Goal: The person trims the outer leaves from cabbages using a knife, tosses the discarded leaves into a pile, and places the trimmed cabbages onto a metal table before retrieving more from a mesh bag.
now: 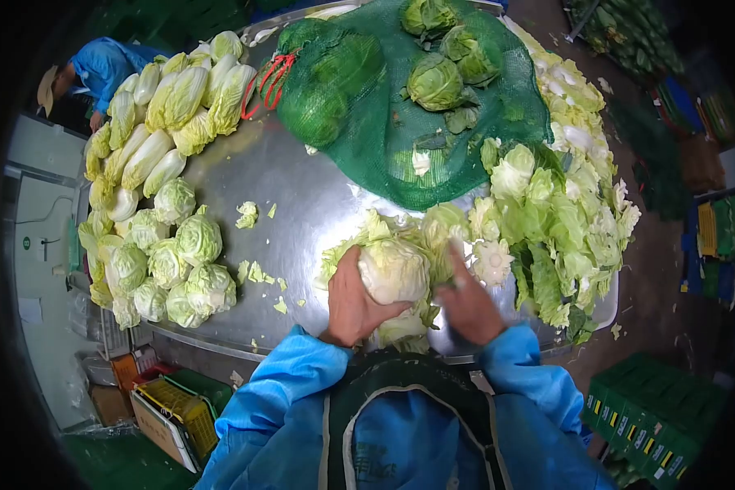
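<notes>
A pale round cabbage (394,271) with loose outer leaves around it is at the near middle of the metal table. My left hand (353,302) wraps round its left and lower side, thumb across the front. Just right of the cabbage, my right hand (468,300) is blurred by motion, near a loose leaf (443,233); whether it holds anything is hidden. Beyond my right hand lies a cut leaf base (492,261), beside a large heap of loose green leaves (547,237).
Trimmed round cabbages (198,238) and long napa cabbages (175,98) are piled at the left. A green mesh bag (367,155) with cabbages covers the back middle. Another person (110,69) in blue bends at the far left. Green crates (645,408) stand on the floor, lower right.
</notes>
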`<state>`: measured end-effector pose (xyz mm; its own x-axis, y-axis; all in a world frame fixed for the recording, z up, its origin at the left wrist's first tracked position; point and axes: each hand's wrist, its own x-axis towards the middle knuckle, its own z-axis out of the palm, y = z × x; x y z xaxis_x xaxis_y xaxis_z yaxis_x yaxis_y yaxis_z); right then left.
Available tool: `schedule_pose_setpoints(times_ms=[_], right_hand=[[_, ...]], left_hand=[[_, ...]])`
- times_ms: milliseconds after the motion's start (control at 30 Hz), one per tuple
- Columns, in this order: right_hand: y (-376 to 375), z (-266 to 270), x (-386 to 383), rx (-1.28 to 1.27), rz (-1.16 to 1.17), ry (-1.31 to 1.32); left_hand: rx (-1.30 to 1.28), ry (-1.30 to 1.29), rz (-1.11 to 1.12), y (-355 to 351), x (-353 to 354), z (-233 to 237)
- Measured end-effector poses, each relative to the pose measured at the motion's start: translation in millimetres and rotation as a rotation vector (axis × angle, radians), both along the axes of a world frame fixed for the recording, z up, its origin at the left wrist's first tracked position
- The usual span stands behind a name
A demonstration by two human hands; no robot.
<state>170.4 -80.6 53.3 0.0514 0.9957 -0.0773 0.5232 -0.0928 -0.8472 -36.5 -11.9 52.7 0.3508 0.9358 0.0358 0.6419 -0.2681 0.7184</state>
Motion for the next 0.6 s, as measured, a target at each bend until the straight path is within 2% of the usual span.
schedule_pose_setpoints(times_ms=[33,100,233,300,333,400,433,467,500,533,567,600], right_hand=[[7.0,3.3,-10.7,0.007,-0.003,-0.004],[20.7,7.8,-26.5,-0.144,0.179,-0.224],[42.5,6.2,-28.2,-0.206,0.188,-0.205],[49.5,-11.9,-25.4,-0.005,0.146,-0.231],[58.1,-18.2,-21.0,-0.009,0.145,-0.237],[77.4,-32.3,-9.4,-0.279,-0.094,-0.199],[81.9,-53.1,-4.8,-0.268,-0.096,-0.198],[82.0,-81.3,0.3,-0.068,-0.127,-0.115],[76.7,-87.0,-0.2,0.119,-0.151,-0.033],[69.1,-88.5,2.1,0.112,-0.142,-0.034],[69.4,-70.1,2.2,-0.106,-0.188,0.186],[71.7,-52.8,2.2,-0.321,-0.229,0.404]], left_hand=[[0.007,-0.004,-0.003,3.9,1.8,2.2],[-0.111,0.015,-0.036,10.5,4.7,7.1],[-0.076,0.076,-0.008,16.6,5.0,2.9],[-0.070,0.073,-0.015,19.9,5.2,-1.0],[-0.056,0.076,-0.030,20.8,5.9,-2.1],[-0.010,0.120,-0.095,7.9,8.5,1.0],[0.044,0.177,-0.159,7.6,8.2,2.7],[0.045,0.181,-0.160,14.2,5.0,2.0],[0.034,0.106,-0.206,19.9,-1.0,-0.6],[0.028,0.027,-0.248,26.3,-7.7,-2.3],[-0.083,0.014,-0.317,37.1,-17.6,-1.6],[-0.069,0.015,-0.310,46.2,-25.7,1.2]])
